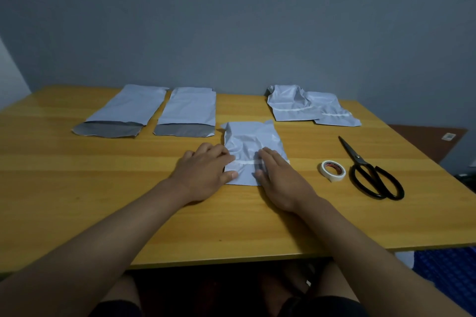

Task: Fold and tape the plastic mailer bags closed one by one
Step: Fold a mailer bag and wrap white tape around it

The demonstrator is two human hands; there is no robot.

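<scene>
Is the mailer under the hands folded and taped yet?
Yes. The center mailer bag is folded, with a white tape strip across it; the left hand and right hand press it flat.

A wooden tabletop (pixel 103 213) with a yellow grain fills the view; behind its far edge stands a plain grey wall (pixel 231 20); past the right edge lies a brown floor patch (pixel 425 140); blue matting (pixel 445 262) shows below the near right corner.

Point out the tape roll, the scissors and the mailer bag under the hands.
tape roll (pixel 333 170), head view, on its white outer side.
scissors (pixel 358 157), head view, on the pivot.
mailer bag (pixel 246 142), head view, on the crinkled upper part above the tape strip.
</scene>
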